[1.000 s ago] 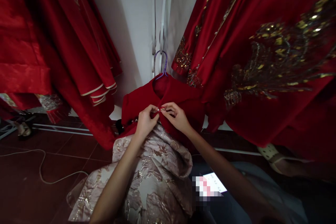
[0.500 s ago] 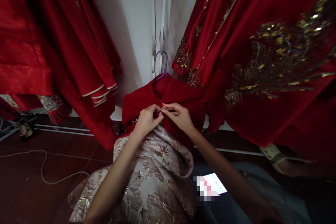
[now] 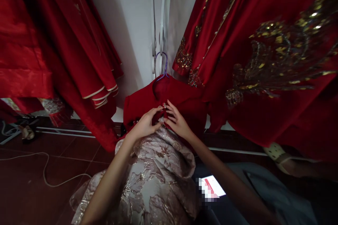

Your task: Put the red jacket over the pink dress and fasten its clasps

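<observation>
A dark red top point(image 3: 185, 100) hangs on a purple hanger point(image 3: 163, 66) against a white wall, over a pale pink and gold brocade skirt point(image 3: 155, 179). Both my hands rest on the front of the top just below its collar. My left hand point(image 3: 144, 125) has its fingers stretched toward a small beaded fastener point(image 3: 163, 105). My right hand point(image 3: 177, 121) lies beside it with fingers spread flat on the cloth. Neither hand grips anything.
Red gowns point(image 3: 66, 52) hang at the left, and a red gown with gold embroidery point(image 3: 266, 59) hangs at the right. A white cable point(image 3: 44, 172) lies on the dark floor. A lit phone screen point(image 3: 211, 188) sits on my lap.
My fingers were pinched together on the fastener at the top's front; now both hands have let go and lie open on the cloth.
</observation>
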The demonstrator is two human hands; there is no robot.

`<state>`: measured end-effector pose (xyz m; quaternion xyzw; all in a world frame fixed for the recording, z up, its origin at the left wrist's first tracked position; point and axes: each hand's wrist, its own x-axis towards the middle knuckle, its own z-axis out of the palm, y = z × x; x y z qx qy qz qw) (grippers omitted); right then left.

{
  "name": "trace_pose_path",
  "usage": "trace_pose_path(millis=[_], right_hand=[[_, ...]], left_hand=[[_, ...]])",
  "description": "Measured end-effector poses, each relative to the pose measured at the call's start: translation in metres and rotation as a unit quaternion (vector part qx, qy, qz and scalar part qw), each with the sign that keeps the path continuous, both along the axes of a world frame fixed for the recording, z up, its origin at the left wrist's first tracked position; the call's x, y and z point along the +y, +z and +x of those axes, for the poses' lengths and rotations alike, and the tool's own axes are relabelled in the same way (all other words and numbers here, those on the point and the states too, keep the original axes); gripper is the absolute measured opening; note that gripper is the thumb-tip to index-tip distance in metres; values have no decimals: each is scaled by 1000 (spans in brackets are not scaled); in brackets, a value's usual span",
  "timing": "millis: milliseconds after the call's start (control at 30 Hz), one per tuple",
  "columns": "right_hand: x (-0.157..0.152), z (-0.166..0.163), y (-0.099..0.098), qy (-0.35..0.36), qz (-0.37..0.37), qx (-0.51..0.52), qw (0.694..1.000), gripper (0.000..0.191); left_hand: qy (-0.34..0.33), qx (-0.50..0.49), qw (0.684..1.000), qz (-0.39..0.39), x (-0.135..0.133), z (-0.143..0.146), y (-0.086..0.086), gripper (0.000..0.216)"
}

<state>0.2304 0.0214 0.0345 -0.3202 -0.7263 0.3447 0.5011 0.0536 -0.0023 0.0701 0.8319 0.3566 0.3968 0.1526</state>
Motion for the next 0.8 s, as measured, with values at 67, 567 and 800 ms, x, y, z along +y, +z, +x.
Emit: trace_pose_path(millis=[67,567,800], right_hand=[[-7,3,-14,-12,19,-40,999,81],[-13,40,-46,-165,-52,-68,983,23],[-3,36,-11,-147,-115,56,981,31]], left_hand=[[6,-9,1000,-12,-7,-10,-14,59],[180,7,978,-102,-30,-82,-32,16],[118,-99,980,-125,-44,-6,8,14]])
